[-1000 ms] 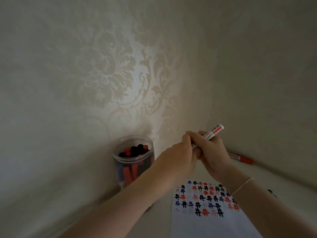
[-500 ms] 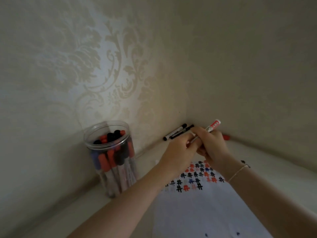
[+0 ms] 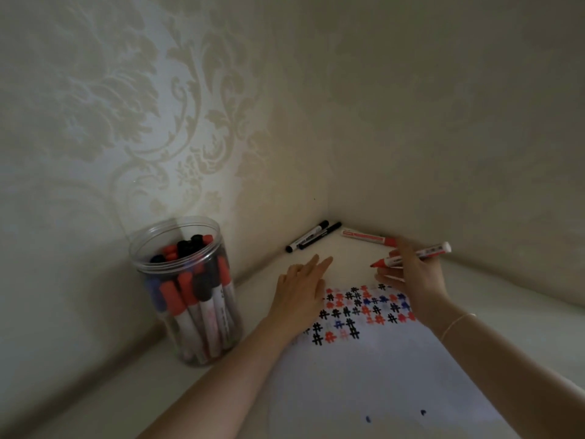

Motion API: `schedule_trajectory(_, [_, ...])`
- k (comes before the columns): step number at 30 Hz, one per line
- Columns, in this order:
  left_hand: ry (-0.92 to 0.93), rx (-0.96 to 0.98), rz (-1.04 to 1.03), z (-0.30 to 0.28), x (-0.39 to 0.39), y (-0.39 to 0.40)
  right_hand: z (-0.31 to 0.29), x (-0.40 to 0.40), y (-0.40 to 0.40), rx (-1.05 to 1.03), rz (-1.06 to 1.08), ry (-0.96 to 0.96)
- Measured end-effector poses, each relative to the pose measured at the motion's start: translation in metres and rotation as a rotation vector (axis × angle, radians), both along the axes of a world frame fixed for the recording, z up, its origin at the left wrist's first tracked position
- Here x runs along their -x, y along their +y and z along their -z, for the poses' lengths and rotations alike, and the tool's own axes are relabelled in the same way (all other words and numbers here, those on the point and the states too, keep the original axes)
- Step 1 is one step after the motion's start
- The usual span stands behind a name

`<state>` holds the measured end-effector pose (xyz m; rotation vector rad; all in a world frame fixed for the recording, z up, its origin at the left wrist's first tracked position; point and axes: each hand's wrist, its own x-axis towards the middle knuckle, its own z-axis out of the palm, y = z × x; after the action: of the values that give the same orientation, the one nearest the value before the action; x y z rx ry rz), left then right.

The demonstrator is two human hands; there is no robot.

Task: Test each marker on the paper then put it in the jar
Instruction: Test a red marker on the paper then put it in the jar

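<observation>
My right hand (image 3: 414,280) grips a white marker (image 3: 427,251) with a red pointed end, held just above the far edge of the white paper (image 3: 364,375). The red end points left. Rows of black, red and blue hash marks (image 3: 357,307) cover the paper's far part. With straight fingers, my left hand (image 3: 300,289) rests flat on the paper's far left corner. A clear plastic jar (image 3: 177,228) stands at the left by the wall, holding several red, black and blue capped markers.
Two black markers (image 3: 311,236) and one red-capped marker (image 3: 364,236) lie on the white tabletop in the corner where the two walls meet, beyond my hands. Two small ink dots (image 3: 422,412) mark the paper's near part.
Both hands were together on the marker; now my left hand has let go and lies flat on the paper. My right hand keeps the marker, turned with its red end to the left.
</observation>
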<state>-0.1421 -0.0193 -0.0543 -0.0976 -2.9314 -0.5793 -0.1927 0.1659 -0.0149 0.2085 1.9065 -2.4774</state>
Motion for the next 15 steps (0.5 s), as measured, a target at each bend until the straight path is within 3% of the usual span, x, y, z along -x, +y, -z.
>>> schedule_trajectory(3, [0.048,0.082,0.005,0.000,0.001,0.001,0.011,-0.007,0.007,-0.009,-0.111,-0.007])
schedule_trajectory(7, [0.112,0.296,0.306,-0.005,-0.013,0.004,0.019,-0.019,0.010,-0.137,-0.194,0.060])
schedule_trajectory(11, [-0.039,0.377,0.385,0.002,-0.025,-0.002,0.026,-0.034,0.002,-0.059,-0.186,0.104])
schedule_trajectory(15, [-0.132,0.340,0.385,0.006,-0.027,-0.004,0.033,-0.044,-0.001,-0.288,-0.124,0.175])
